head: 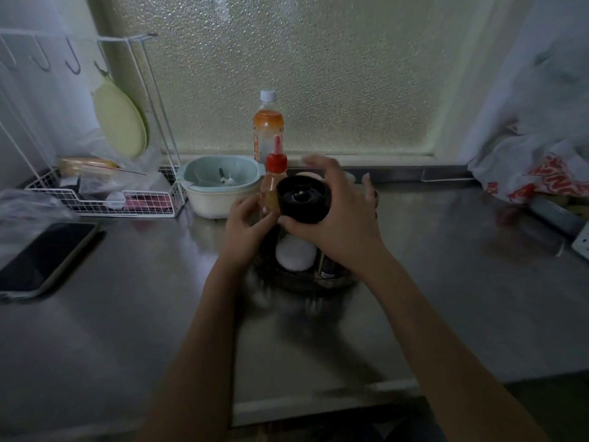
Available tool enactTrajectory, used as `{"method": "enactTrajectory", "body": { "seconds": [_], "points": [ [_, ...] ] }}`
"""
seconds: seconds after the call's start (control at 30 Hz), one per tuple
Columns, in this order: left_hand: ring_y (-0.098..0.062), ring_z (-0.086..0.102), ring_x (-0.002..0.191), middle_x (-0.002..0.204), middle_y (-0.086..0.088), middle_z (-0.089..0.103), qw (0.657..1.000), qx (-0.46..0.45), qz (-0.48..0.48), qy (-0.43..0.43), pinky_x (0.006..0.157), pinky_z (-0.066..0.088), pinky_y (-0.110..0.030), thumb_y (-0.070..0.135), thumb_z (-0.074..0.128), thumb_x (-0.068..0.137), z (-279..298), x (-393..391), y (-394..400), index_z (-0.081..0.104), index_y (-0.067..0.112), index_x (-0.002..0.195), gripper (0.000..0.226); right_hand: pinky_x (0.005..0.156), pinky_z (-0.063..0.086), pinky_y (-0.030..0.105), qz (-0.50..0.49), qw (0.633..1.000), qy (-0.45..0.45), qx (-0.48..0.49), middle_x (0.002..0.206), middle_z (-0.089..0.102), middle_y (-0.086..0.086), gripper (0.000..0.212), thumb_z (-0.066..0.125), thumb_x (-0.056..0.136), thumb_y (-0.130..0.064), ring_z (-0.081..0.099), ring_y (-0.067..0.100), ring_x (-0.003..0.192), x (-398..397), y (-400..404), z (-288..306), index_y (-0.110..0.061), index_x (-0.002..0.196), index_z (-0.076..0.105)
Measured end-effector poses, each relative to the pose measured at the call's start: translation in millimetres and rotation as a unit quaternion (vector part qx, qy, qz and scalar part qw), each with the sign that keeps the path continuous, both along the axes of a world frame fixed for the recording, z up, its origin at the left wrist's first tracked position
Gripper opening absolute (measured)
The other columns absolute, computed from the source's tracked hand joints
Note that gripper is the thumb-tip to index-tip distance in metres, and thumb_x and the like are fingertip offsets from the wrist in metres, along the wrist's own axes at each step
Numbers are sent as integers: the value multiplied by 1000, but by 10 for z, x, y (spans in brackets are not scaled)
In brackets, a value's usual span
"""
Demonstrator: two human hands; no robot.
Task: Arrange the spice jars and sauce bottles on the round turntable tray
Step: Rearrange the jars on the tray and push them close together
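Steel counter, dim light. Turntable tray near centre, blurred; white-lidded jar stands on it. Right hand wrapped around a black-capped jar, held above the tray. Left hand pinches the red-capped sauce bottle at the tray's left edge. Phone far left. Behind: pale bowl, orange drink bottle; label writing unreadable.

Dim, window-backlit, perhaps motion-blurred.
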State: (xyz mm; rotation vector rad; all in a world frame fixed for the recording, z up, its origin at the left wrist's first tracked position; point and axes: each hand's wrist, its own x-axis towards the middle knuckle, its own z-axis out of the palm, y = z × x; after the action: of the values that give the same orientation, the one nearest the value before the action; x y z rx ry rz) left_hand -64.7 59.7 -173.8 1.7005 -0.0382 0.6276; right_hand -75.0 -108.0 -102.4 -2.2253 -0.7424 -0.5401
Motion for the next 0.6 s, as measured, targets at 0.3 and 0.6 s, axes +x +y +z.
{"method": "enactTrajectory", "body": {
  "seconds": [0.3,0.6],
  "points": [
    [2,48,71,79,15,44,981,139,128,-36,64,40,-12,55,63,70,-53,-122,-162,57,28,78,28,77,60,35,5,894,-30,446,111,53,-11,69,76,74,-8,65,-5,89,67,-257,461,-6,130,36],
    [-21,50,70,78,-8,52,920,187,289,-190,60,45,-37,56,65,66,136,-301,-460,43,10,92,57,90,55,29,-139,895,-92,414,135,44,10,70,75,72,-29,55,16,114,295,-867,471,-9,128,37]
  ]
}}
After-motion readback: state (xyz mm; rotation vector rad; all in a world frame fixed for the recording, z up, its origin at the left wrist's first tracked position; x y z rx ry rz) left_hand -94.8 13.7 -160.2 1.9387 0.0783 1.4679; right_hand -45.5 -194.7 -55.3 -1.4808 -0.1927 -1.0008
